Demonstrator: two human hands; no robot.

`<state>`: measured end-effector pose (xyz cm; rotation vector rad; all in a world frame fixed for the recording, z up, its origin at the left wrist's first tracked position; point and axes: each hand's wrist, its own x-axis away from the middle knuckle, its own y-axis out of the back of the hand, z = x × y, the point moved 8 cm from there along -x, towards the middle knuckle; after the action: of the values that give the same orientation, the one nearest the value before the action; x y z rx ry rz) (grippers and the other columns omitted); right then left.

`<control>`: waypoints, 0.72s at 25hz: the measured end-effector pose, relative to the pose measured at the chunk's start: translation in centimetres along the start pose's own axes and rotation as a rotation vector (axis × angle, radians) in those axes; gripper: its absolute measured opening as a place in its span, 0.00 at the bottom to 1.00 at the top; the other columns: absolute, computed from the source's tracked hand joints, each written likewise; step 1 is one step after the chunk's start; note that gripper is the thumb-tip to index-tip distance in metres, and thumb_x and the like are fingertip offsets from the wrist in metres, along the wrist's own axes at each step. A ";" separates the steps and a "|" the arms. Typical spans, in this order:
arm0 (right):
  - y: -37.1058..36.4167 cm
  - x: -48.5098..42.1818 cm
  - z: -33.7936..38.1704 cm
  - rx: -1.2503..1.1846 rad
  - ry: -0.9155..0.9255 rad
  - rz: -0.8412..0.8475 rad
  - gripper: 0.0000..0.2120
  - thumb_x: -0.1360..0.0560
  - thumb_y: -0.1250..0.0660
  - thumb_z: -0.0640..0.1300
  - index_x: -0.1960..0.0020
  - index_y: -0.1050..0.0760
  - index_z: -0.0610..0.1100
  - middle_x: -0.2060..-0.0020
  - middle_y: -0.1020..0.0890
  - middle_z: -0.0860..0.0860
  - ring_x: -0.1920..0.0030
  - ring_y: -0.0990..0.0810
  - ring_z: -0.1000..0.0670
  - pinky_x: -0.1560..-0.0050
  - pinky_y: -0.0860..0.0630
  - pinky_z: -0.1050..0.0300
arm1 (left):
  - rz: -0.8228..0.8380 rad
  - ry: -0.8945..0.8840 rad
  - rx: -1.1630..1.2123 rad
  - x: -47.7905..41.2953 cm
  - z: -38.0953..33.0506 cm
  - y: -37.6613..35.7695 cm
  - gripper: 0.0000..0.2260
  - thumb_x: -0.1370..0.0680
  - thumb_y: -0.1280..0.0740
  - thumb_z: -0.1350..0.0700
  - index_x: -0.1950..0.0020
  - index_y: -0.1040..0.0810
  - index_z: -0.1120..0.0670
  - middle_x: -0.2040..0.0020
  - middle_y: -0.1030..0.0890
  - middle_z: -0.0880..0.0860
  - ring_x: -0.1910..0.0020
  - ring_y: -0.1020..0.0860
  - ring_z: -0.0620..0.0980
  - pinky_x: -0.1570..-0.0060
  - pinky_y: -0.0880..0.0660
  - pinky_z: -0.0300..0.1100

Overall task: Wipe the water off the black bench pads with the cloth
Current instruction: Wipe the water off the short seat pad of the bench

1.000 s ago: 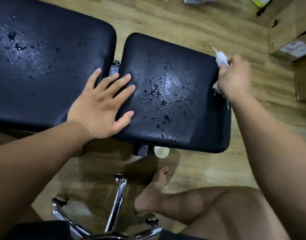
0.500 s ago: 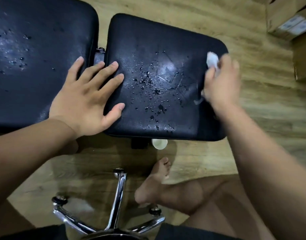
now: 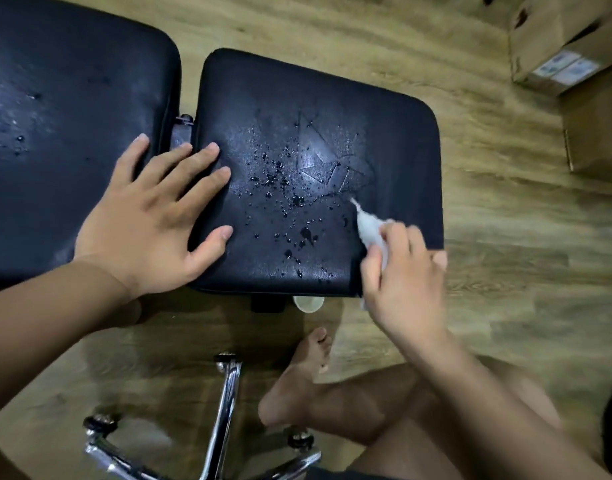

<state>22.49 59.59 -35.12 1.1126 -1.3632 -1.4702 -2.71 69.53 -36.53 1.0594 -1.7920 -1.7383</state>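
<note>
Two black bench pads lie side by side. The right pad (image 3: 332,98) carries many water drops around its middle and near edge. Scattered drops also sit on the left pad (image 3: 72,98) toward its left side. My left hand (image 3: 152,216) lies flat with spread fingers across the gap between the pads. My right hand (image 3: 405,282) grips a small white cloth (image 3: 368,226) and holds it against the right pad's near right corner, just right of the drops.
Wooden floor surrounds the bench. Cardboard boxes (image 3: 571,46) stand at the top right. A chrome chair base (image 3: 225,420) with casters is at the bottom, beside my bare foot (image 3: 297,375). A small white cup (image 3: 308,303) sits under the pad's near edge.
My right hand has carried the cloth from the right pad's far right edge down to its near right corner. My left hand has stayed flat across the gap.
</note>
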 end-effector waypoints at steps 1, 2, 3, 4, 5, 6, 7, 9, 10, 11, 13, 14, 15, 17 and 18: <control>-0.2 0.8 0.4 0.023 0.006 0.004 0.10 0.26 0.44 0.48 0.49 0.30 0.45 0.58 0.24 0.45 0.63 0.25 0.39 0.59 0.32 0.47 | -0.005 -0.001 -0.010 0.1 0.1 0.0 0.29 0.23 0.43 0.40 0.28 0.28 0.58 0.26 0.31 0.58 0.29 0.30 0.62 0.28 0.44 0.64; -0.3 0.7 0.5 0.047 0.006 -0.003 0.09 0.26 0.44 0.47 0.51 0.30 0.44 0.60 0.24 0.45 0.67 0.26 0.39 0.59 0.32 0.47 | -0.009 -0.004 -0.018 0.2 0.0 0.1 0.29 0.23 0.42 0.40 0.28 0.28 0.58 0.26 0.31 0.58 0.29 0.30 0.62 0.28 0.43 0.64; -0.3 0.1 0.5 0.067 0.011 -0.013 0.09 0.27 0.44 0.46 0.52 0.30 0.44 0.61 0.24 0.44 0.69 0.26 0.39 0.60 0.31 0.47 | -0.009 -0.008 -0.019 0.2 -0.1 0.1 0.29 0.22 0.42 0.40 0.28 0.28 0.58 0.26 0.31 0.58 0.29 0.30 0.62 0.28 0.43 0.64; -0.3 -0.9 0.5 0.067 0.016 -0.017 0.09 0.27 0.45 0.46 0.52 0.30 0.43 0.61 0.24 0.44 0.69 0.26 0.39 0.59 0.31 0.47 | -0.006 -0.006 -0.017 0.1 -0.1 0.0 0.29 0.22 0.42 0.40 0.28 0.29 0.58 0.26 0.31 0.58 0.29 0.30 0.62 0.28 0.43 0.64; -0.3 -2.1 0.6 0.059 0.011 -0.017 0.11 0.27 0.46 0.47 0.51 0.30 0.43 0.60 0.23 0.43 0.68 0.25 0.38 0.58 0.30 0.46 | -0.002 -0.003 -0.016 0.0 -0.1 0.0 0.29 0.22 0.42 0.40 0.28 0.29 0.57 0.26 0.31 0.58 0.29 0.30 0.61 0.28 0.43 0.64; -0.2 -3.6 0.5 0.068 -0.011 -0.024 0.13 0.26 0.47 0.47 0.48 0.30 0.43 0.58 0.23 0.43 0.65 0.24 0.37 0.57 0.30 0.45 | 0.001 -0.007 -0.015 0.0 -0.2 0.0 0.29 0.22 0.42 0.41 0.28 0.29 0.57 0.26 0.31 0.58 0.29 0.30 0.61 0.28 0.43 0.64; 0.0 -5.5 0.1 0.094 -0.045 -0.047 0.15 0.26 0.48 0.47 0.44 0.31 0.42 0.55 0.22 0.42 0.62 0.22 0.37 0.54 0.30 0.44 | 0.003 -0.014 -0.015 0.0 -0.3 0.1 0.29 0.22 0.42 0.41 0.28 0.29 0.57 0.25 0.31 0.58 0.29 0.31 0.61 0.28 0.44 0.64; 0.3 -10.9 -0.5 0.084 -0.127 -0.083 0.19 0.24 0.48 0.47 0.35 0.35 0.43 0.46 0.23 0.42 0.52 0.21 0.37 0.47 0.31 0.43 | 0.017 -0.016 -0.026 0.0 -0.3 0.3 0.29 0.23 0.42 0.41 0.28 0.29 0.57 0.25 0.32 0.57 0.28 0.31 0.61 0.27 0.44 0.64; 0.2 -13.9 -0.6 0.031 -0.166 -0.043 0.19 0.23 0.47 0.47 0.33 0.36 0.44 0.43 0.24 0.42 0.49 0.22 0.38 0.44 0.33 0.43 | 0.028 -0.010 -0.040 0.0 -0.1 0.4 0.29 0.23 0.43 0.41 0.28 0.30 0.57 0.25 0.32 0.57 0.28 0.31 0.61 0.27 0.45 0.64; 0.2 -16.3 -0.6 -0.012 -0.185 -0.007 0.19 0.23 0.47 0.46 0.33 0.36 0.46 0.41 0.25 0.42 0.48 0.22 0.39 0.42 0.34 0.44 | 0.040 -0.004 -0.052 0.0 -0.2 0.3 0.29 0.23 0.44 0.40 0.28 0.30 0.57 0.25 0.32 0.57 0.28 0.31 0.61 0.27 0.45 0.63; 0.3 -18.1 -0.8 -0.066 -0.201 0.004 0.16 0.23 0.46 0.46 0.36 0.32 0.49 0.42 0.26 0.42 0.48 0.22 0.39 0.43 0.34 0.45 | 0.056 0.002 -0.059 -0.1 -0.5 0.3 0.30 0.23 0.45 0.40 0.27 0.30 0.56 0.25 0.32 0.57 0.28 0.31 0.61 0.27 0.45 0.63; 0.4 -17.2 -0.8 -0.088 -0.201 -0.001 0.15 0.23 0.45 0.47 0.38 0.30 0.49 0.42 0.26 0.42 0.48 0.22 0.38 0.43 0.33 0.45 | 0.064 0.005 -0.061 -0.1 -0.5 0.3 0.30 0.23 0.45 0.40 0.27 0.30 0.56 0.24 0.32 0.57 0.28 0.32 0.61 0.27 0.45 0.63; 0.4 -15.1 -0.8 -0.103 -0.197 -0.008 0.14 0.23 0.45 0.47 0.39 0.29 0.49 0.43 0.25 0.43 0.48 0.22 0.38 0.45 0.32 0.45 | 0.075 0.004 -0.063 0.0 -0.5 0.1 0.30 0.23 0.46 0.40 0.27 0.30 0.56 0.24 0.33 0.57 0.28 0.32 0.61 0.27 0.45 0.63; 0.7 -8.7 -1.1 -0.077 -0.151 -0.032 0.13 0.24 0.44 0.49 0.43 0.27 0.48 0.48 0.25 0.43 0.52 0.22 0.38 0.49 0.32 0.45 | 0.079 0.002 -0.054 0.0 -0.3 0.0 0.30 0.23 0.46 0.39 0.27 0.30 0.56 0.24 0.33 0.57 0.28 0.32 0.61 0.27 0.45 0.63; 0.9 -4.6 -1.6 -0.054 -0.125 -0.027 0.12 0.25 0.44 0.50 0.45 0.27 0.49 0.51 0.24 0.44 0.55 0.22 0.39 0.52 0.32 0.46 | 0.068 0.002 -0.046 0.1 -0.2 0.0 0.30 0.23 0.46 0.39 0.27 0.30 0.56 0.24 0.33 0.57 0.28 0.32 0.60 0.27 0.45 0.63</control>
<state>25.28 63.55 -33.89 1.0229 -1.3899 -1.6095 -2.59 69.33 -36.49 0.9700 -1.7578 -1.7290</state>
